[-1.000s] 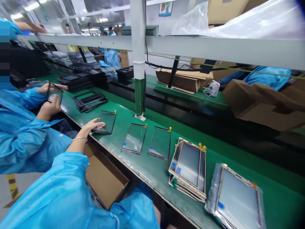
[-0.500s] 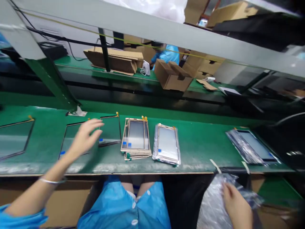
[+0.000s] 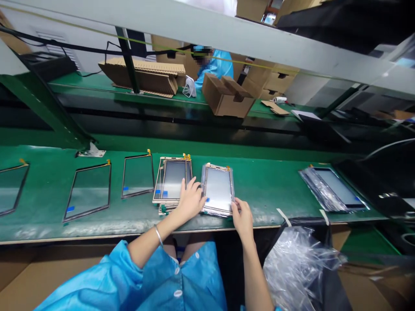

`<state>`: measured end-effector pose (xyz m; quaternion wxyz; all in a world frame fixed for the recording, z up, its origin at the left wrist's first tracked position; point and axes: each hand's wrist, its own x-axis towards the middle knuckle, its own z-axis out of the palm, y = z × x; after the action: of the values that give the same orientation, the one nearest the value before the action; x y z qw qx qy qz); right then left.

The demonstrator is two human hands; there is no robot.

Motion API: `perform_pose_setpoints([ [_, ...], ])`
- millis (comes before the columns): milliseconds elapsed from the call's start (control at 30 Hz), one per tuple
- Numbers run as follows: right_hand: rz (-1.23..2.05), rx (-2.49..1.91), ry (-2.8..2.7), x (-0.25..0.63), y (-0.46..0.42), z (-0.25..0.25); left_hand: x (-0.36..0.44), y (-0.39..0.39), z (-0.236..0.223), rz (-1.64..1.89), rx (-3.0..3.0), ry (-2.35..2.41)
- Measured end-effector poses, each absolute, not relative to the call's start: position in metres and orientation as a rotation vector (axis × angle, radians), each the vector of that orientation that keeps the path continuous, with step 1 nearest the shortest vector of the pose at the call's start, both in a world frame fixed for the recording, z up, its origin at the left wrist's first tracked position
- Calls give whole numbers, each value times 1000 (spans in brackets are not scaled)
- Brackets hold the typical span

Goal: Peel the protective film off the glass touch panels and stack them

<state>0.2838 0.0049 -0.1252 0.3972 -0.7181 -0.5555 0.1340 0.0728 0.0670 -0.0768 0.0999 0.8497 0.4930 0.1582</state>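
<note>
The left hand [image 3: 190, 202] spreads its fingers at the left edge of a plastic-wrapped touch-panel stack [image 3: 218, 188], the right hand [image 3: 243, 219] curls at its near corner, grip unclear; the long axis runs away across the green workbench [image 3: 272, 194].

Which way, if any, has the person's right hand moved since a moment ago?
Yes: the right hand moved left, away from the plastic bag, and now touches the wrapped panels.
</note>
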Motion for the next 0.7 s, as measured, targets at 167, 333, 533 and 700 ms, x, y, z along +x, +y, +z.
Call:
perform_pose_setpoints([
  [167, 352, -1807, -1404, 285, 5, -124, 83, 98, -72, 400, 2475, 1509],
  [333, 327, -1793, -1424, 283, 6, -126, 92, 118, -71, 289, 2430, 1517],
  [533, 215, -1764, -1497, 278, 7, -127, 93, 128, -66, 209, 2373, 1511],
  [700, 167, -1705, -1639, 267, 4, -124, 95, 128, -59, 251, 2309, 1464],
])
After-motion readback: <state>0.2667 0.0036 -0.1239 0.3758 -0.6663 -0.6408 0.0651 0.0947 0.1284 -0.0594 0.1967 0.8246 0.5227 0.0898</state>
